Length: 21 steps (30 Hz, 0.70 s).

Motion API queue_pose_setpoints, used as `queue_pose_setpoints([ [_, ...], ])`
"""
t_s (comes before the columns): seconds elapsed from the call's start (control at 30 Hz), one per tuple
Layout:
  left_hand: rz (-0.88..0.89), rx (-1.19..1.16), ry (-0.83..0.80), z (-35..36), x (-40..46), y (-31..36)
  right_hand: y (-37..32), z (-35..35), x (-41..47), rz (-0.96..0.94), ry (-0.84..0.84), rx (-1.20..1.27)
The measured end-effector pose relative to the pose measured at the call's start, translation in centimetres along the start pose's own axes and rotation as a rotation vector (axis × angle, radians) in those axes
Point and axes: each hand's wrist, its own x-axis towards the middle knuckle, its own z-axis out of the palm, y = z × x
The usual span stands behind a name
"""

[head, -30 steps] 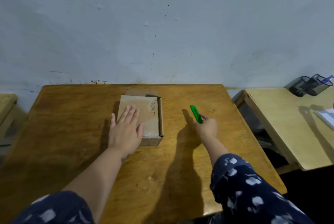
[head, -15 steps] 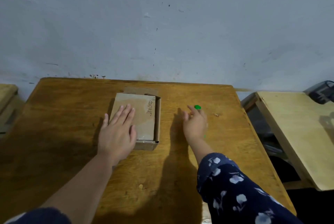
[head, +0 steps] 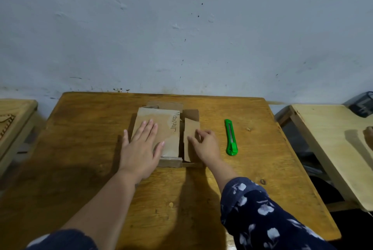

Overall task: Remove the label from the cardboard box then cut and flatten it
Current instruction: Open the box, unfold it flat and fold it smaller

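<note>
**Flattening time: both hands on the box, knife parked**

Cardboard box [head: 161, 128] sits mid-bench, toward the wall side, and it is already slit along its right edge. Left hand [head: 139, 148] lies spread flat, palm down, on the top panel beside the handwritten marking, its grip open and simply pressing. Right hand [head: 205, 144] is on the loose side flap [head: 189, 134], fingers curled at its edge; the grip looks half closed on that flap, though whether it pinches or only pushes I cannot tell. Green utility knife [head: 231, 137] rests on the bench [head: 90, 128] just right of that hand, apart from it, nobody touching it. No label shows on the faces in view (only pen writing), so that part looks done.

My read on doing this step well: keep the left palm anchoring the main panel so the box doesn't skid, and fold the flap outward along its crease rather than tearing it. Press from the fold line outward to lay it flat. If a corner resists, it likely still needs a cut, so reach for the knife instead of forcing it, and keep the pressing hand clear of the blade path.
</note>
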Motion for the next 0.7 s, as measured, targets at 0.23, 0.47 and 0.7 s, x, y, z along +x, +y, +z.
queue_pose_setpoints([
  [0.23, 0.007, -0.031, -0.034, -0.8, -0.5, -0.6, -1.1, 1.3, -1.9, -0.081, 0.057, -0.268],
  [0.47, 0.032, -0.041, -0.042, -0.9, -0.5, -0.6, -0.2, -1.1, -2.2, -0.002, 0.240, 0.059],
  [0.7, 0.048, -0.081, 0.008, -0.5, -0.5, -0.8, 3.1, -1.6, 0.0, 0.179, 0.099, -0.241],
])
